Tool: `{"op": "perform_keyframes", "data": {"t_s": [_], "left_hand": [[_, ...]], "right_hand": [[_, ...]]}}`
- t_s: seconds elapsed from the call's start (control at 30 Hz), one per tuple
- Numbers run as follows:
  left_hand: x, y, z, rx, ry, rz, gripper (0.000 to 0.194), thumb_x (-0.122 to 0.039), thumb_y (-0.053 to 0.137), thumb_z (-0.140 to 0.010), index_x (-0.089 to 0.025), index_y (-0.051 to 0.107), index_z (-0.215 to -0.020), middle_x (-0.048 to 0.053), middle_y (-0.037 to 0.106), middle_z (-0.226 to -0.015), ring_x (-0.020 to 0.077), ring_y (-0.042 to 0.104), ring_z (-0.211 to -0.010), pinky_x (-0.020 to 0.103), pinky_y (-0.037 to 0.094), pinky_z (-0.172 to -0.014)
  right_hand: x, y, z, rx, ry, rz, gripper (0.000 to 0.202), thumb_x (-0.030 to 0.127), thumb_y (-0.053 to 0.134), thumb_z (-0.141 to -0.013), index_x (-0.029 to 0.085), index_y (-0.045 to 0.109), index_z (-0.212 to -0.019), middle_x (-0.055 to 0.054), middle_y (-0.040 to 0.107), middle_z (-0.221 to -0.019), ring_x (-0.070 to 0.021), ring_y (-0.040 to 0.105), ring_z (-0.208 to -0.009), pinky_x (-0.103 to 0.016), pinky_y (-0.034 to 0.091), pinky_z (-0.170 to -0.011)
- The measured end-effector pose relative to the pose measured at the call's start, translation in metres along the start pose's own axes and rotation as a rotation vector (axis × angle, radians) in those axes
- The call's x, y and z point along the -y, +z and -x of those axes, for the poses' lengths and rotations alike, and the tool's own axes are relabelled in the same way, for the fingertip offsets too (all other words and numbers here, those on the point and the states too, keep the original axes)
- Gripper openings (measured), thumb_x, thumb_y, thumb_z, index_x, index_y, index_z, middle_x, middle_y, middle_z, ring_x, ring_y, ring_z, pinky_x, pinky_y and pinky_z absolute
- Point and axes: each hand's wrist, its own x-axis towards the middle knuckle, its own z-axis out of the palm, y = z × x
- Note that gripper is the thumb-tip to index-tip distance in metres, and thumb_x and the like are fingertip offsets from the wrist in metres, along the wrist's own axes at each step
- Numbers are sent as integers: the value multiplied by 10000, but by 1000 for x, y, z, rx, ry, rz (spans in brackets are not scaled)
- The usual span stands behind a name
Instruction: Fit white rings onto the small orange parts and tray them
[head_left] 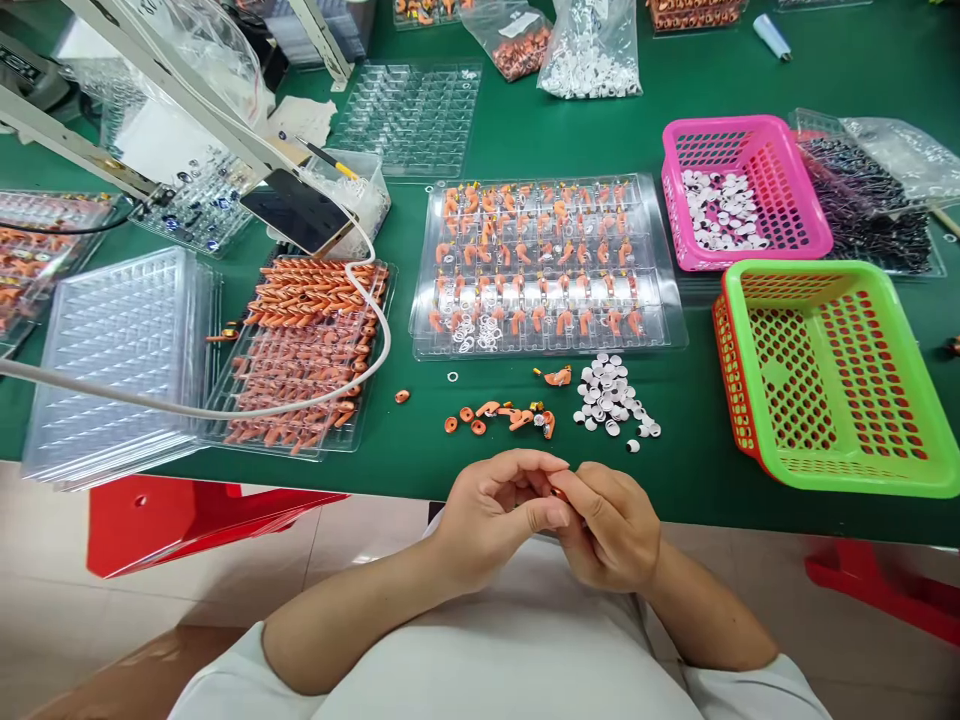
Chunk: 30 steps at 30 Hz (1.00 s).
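Observation:
Close to my body, at the table's front edge, my left hand [491, 522] and my right hand [616, 522] meet fingertip to fingertip. Both are closed around a small orange part [558, 493], mostly hidden by the fingers. Just beyond them lie loose orange pieces [517, 417], some with yellow bits. To their right is a pile of white discs [609, 395], some with black undersides or edges. Behind these, a clear plastic tray [551, 265] holds rows of curved orange pieces, with white rings [476, 330] heaped at its lower left.
At right stand a green basket [922, 400] and a pink basket [806, 215] with white discs. Left are trays of orange parts [300, 370], stacked empty trays [120, 330] and a phone [300, 210] on a stand. A white cable [386, 340] loops over them. Bags [589, 60] lie behind.

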Motion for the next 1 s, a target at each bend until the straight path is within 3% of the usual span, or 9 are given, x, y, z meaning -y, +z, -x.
{"op": "perform_keyframes", "data": {"t_s": [0.3,0.63,0.87,1.0], "left_hand": [[-1,-4,-3,2,-19,-41,303,-232,832,-687,-160,717,-959,26,691,-763,147,653,-733,250,567,-699],[-8,0,-3,66,130,-298,367,-253,800,-731,-171,696,-1073,38,700,-837,150,656,-779,246,557,-737],[-10,-10,-4,113,243,-525,598,-303,838,-689,-233,630,-1245,20,622,-848,148,597,-759,286,550,-755],[-9,-14,-6,153,273,-517,480,-304,796,-741,-251,669,-1201,56,608,-966,157,602,-806,303,563,-767]], "right_hand": [[-1,1,0,16,57,-3,396,132,516,-906,116,527,-1302,-73,661,-795,-177,608,-661,-286,479,-524],[-1,-4,4,-45,79,13,404,137,534,-918,155,529,-1321,-69,696,-835,-190,650,-713,-306,540,-568],[-3,-9,4,-2,154,-89,417,132,560,-920,208,537,-1330,-58,690,-846,-153,619,-680,-268,526,-554],[-4,-12,5,25,225,-207,428,134,552,-928,236,542,-1344,-59,662,-869,-155,630,-743,-260,537,-581]]}}
